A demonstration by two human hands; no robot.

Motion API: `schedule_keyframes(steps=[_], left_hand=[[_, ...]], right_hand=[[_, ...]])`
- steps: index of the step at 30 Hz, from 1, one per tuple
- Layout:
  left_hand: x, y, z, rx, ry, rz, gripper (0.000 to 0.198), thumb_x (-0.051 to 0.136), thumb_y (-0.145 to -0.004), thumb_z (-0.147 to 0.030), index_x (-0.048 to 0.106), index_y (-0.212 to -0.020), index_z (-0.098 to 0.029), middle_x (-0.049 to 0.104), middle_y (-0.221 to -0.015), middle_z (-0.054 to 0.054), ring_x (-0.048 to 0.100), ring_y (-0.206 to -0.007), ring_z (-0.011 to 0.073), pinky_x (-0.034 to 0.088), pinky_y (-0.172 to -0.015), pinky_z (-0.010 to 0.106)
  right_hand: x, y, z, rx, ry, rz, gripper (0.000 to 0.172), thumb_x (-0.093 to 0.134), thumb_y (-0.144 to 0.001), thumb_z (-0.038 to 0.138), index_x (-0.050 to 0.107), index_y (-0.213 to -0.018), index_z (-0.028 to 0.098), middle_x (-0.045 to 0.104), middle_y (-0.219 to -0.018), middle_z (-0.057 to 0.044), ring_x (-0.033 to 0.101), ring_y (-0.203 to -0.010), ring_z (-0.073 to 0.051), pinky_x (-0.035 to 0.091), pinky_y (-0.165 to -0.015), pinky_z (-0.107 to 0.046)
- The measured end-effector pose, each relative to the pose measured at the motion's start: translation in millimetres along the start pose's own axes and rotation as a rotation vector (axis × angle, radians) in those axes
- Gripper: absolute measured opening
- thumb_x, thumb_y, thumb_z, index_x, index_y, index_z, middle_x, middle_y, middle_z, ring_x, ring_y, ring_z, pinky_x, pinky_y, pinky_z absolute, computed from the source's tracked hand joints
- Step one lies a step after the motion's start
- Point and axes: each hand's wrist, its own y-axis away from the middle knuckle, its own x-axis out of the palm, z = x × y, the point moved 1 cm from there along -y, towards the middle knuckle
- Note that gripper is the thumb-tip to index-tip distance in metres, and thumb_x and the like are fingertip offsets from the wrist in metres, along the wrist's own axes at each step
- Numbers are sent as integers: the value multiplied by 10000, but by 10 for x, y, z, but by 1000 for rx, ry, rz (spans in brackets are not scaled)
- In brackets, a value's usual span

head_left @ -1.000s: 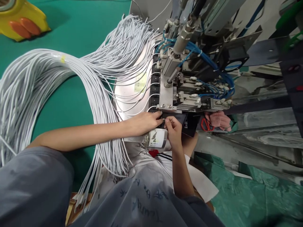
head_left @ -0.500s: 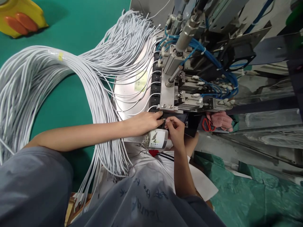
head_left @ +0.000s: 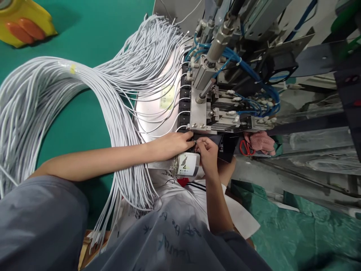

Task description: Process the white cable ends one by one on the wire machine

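Observation:
My left hand (head_left: 172,145) reaches from the left, fingers pinched together at the lower edge of the metal machine block (head_left: 200,116). My right hand (head_left: 208,152) meets it there, also pinched, thumb and forefinger closed on a small metal wire end that I cannot make out clearly. Both sets of fingertips touch at a black fixture slot (head_left: 186,119). A large bundle of white wires (head_left: 56,101) arcs across the green table (head_left: 84,34) toward the machine. A warning label (head_left: 187,164) sits just under my hands.
The machine carries blue air hoses (head_left: 254,94) and a pneumatic cylinder (head_left: 217,43). A yellow duck-shaped object (head_left: 24,22) lies at the top left. Red-handled scissors (head_left: 244,148) and a pink cloth (head_left: 261,141) rest right of my hands. Green sheeting (head_left: 296,229) covers the lower right.
Both hands stay pinched at the same slot; the right fingers have shifted slightly. The view wobbled a little.

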Motion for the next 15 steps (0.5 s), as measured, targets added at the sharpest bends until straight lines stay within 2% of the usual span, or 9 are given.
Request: schedule_keyframes(steps=[4, 6, 10, 13, 15], left_hand=[[-50, 6, -37, -44, -51, 15, 315, 456, -859, -98, 589, -1144, -107, 567, -964, 122, 614, -722, 152, 451, -556, 240], [-115, 22, -72, -85, -103, 54, 249, 473, -828, -71, 635, -1017, -91, 585, -868, 112, 618, -704, 172, 437, -540, 251], [-260, 83, -132, -182, -166, 146, 173, 484, -777, -17, 635, -739, -90, 587, -725, 96, 617, -645, 205, 375, -480, 265], [-308, 127, -150, -196, -163, 159, 179, 482, -771, -11, 626, -710, -98, 596, -738, 89, 597, -570, 180, 313, -441, 252], [-302, 141, -141, -185, -168, 138, 186, 475, -775, -14, 623, -700, -98, 605, -769, 96, 592, -556, 170, 279, -429, 251]], right_hand=[[0, -11, -57, 15, -18, 119, 301, 539, -820, 438, 442, -661, 201, 320, -506, 84, 274, -438, -65, 240, -429, -213], [0, -17, -107, -5, -29, 139, 329, 531, -822, 470, 413, -660, 209, 263, -515, 89, 231, -442, -66, 209, -424, -214], [10, -63, -207, -38, -13, 151, 342, 513, -824, 507, 418, -682, 211, 251, -527, 88, 229, -449, -70, 207, -427, -211], [-6, -102, -213, -55, 16, 131, 339, 502, -826, 504, 417, -679, 211, 256, -529, 86, 237, -445, -71, 219, -425, -210], [-38, -55, -148, -90, 68, 71, 325, 470, -845, 477, 408, -665, 213, 272, -527, 82, 251, -441, -75, 229, -421, -213]])
